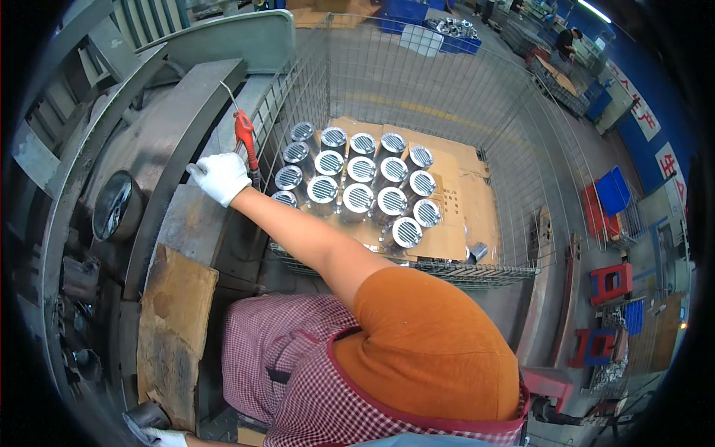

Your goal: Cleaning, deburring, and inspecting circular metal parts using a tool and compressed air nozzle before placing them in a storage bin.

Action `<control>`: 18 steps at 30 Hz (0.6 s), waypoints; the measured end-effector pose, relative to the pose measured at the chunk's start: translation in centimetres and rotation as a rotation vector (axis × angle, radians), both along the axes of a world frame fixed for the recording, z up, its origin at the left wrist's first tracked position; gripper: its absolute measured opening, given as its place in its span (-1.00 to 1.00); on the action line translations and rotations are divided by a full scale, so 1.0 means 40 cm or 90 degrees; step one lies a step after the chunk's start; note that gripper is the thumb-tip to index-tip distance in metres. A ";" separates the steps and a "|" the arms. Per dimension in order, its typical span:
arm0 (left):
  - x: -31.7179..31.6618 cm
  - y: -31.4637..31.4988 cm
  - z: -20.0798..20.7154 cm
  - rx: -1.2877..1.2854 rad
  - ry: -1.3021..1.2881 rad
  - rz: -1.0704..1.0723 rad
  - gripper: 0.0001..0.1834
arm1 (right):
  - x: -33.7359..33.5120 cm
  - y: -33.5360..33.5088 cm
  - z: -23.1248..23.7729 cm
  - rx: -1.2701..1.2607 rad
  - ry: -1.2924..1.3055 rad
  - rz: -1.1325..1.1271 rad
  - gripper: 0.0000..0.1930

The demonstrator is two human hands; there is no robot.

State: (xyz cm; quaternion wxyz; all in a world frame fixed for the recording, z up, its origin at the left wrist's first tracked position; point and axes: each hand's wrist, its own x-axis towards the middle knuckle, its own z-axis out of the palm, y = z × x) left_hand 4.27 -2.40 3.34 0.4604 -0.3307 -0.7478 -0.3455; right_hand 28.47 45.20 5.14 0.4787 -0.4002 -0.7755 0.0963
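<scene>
The right hand (220, 177), in a white glove, reaches out at about ten o'clock from the person's body, arm stretched across the grey machine top (195, 216); its fingers are curled narrow, resting on the metal edge, and whether they grip anything I cannot tell; just beside it, at one o'clock from the glove, lies a red-handled tool (244, 138) with a thin wire or rod running up from its top; glove and tool look close to touching, though contact is not clear.

The left hand (165, 436), also white-gloved, sits at the bottom rim at about seven o'clock, closed around a dark grey cylindrical part (143, 416); only part of the hand shows.

At one o'clock from the right hand stands a wire mesh cage (477, 112); its floor is lined with brown cardboard (462, 194); on that cardboard stand rows of upright metal cylinders (360, 197) with slotted, grille-like tops, packed touching one another in the cage's left half; one small grey part (477, 252) lies alone near the cage's front edge at four o'clock from the group.

At eight o'clock from the right hand a worn cardboard sheet (175, 328) lies over the machine's edge; at nine o'clock a round dark opening (115, 205) sits in the machine body.

The person wears an orange shirt and a checked apron (313, 387).

Red stools (611, 283) stand on the floor at three o'clock, well apart from the cage.
</scene>
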 end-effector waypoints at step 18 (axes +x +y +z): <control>-0.237 -0.064 -0.144 0.001 -0.047 -0.070 -0.63 | -0.010 0.004 -0.008 0.020 0.004 -0.013 -0.62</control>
